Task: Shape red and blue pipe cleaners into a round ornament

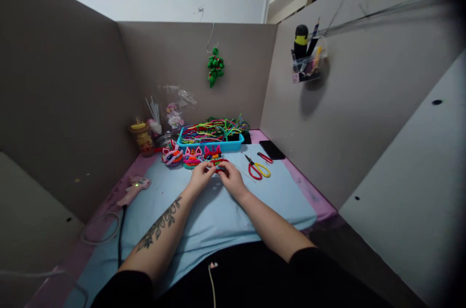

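Note:
My left hand and my right hand meet over the blue cloth, fingers closed. Between their fingertips is a small red pipe-cleaner piece, mostly hidden by the fingers. Just beyond them stand several colourful pipe-cleaner animal heads with pointed ears: one on the left, a pink and orange one and a red one. Behind these, a blue tray holds a heap of multicoloured pipe cleaners. Scissors with red and yellow handles lie to the right of my right hand.
A pink glue gun with a lit light and cord lies at left. A phone and a red cutter lie at right. A cup stands back left. Partition walls enclose the table; a green ornament and pen holder hang there.

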`<state>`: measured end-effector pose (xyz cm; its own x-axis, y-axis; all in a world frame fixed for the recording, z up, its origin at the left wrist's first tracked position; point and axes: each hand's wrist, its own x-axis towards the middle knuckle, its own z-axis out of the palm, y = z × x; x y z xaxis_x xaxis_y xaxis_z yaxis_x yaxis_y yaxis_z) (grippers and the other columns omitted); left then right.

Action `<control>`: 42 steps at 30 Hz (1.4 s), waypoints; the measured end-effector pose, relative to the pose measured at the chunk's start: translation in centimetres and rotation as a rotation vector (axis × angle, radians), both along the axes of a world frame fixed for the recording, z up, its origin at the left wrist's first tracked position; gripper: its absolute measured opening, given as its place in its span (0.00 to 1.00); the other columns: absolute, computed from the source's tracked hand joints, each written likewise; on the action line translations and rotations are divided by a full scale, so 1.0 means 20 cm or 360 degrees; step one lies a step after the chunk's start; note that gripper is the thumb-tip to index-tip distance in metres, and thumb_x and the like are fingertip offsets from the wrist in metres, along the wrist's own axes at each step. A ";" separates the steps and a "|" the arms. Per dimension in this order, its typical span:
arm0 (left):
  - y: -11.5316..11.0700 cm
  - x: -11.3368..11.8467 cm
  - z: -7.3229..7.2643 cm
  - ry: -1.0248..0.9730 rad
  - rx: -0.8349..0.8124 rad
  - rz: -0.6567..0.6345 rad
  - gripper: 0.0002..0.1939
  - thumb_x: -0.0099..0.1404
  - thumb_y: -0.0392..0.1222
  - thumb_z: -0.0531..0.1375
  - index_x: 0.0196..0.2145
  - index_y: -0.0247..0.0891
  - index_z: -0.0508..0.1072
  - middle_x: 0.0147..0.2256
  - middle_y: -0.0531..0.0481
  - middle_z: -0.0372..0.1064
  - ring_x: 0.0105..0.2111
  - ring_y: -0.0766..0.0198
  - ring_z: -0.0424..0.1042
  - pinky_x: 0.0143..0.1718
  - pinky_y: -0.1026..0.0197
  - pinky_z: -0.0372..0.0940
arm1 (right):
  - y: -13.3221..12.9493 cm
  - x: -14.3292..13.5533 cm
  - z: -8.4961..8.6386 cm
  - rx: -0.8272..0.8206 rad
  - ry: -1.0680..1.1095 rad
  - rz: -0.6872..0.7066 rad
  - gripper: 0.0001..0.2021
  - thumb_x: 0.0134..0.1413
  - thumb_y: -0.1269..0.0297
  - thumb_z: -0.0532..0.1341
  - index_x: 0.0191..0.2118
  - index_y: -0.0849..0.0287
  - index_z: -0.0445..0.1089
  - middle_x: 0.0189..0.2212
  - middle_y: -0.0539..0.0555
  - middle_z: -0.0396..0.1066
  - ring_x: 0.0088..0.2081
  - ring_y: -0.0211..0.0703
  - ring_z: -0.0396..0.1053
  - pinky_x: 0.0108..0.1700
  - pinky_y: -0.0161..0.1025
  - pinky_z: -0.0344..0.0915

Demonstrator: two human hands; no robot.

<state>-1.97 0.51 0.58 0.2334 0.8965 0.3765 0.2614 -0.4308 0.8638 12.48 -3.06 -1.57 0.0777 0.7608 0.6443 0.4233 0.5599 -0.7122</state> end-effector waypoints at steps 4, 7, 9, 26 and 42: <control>0.00 0.00 -0.01 0.0103 0.0176 0.0071 0.08 0.56 0.43 0.59 0.28 0.35 0.72 0.27 0.51 0.69 0.25 0.68 0.65 0.28 0.65 0.60 | 0.00 0.00 0.00 0.0008 -0.0093 -0.0008 0.10 0.51 0.70 0.54 0.39 0.56 0.69 0.37 0.54 0.70 0.39 0.43 0.67 0.43 0.39 0.64; 0.00 0.00 -0.01 0.0136 0.0229 0.0121 0.07 0.56 0.42 0.59 0.28 0.36 0.72 0.27 0.50 0.69 0.26 0.67 0.66 0.29 0.65 0.60 | 0.00 -0.01 0.00 -0.0024 -0.0099 -0.0030 0.09 0.51 0.69 0.55 0.37 0.56 0.69 0.35 0.53 0.71 0.38 0.43 0.67 0.43 0.40 0.63; 0.00 0.00 -0.01 0.0134 0.0199 0.0113 0.06 0.55 0.42 0.59 0.27 0.35 0.72 0.28 0.49 0.70 0.26 0.66 0.66 0.30 0.64 0.61 | 0.00 -0.01 0.01 -0.0054 -0.0081 -0.0035 0.07 0.51 0.68 0.55 0.35 0.56 0.69 0.32 0.52 0.71 0.36 0.43 0.67 0.42 0.40 0.63; -0.02 0.09 -0.04 -0.0596 -0.0300 -0.0183 0.29 0.51 0.42 0.65 0.49 0.37 0.61 0.47 0.39 0.67 0.39 0.59 0.72 0.41 0.54 0.68 | 0.08 -0.04 -0.04 -0.0323 0.0828 0.0167 0.07 0.43 0.63 0.59 0.31 0.57 0.63 0.23 0.46 0.65 0.25 0.37 0.67 0.31 0.35 0.66; 0.03 -0.01 -0.02 -0.0195 -0.0045 0.0207 0.26 0.47 0.45 0.66 0.44 0.36 0.67 0.35 0.47 0.70 0.33 0.62 0.70 0.33 0.62 0.64 | 0.04 -0.03 -0.02 -0.0684 0.0837 0.0524 0.17 0.41 0.62 0.61 0.41 0.58 0.70 0.29 0.51 0.74 0.25 0.38 0.71 0.26 0.35 0.67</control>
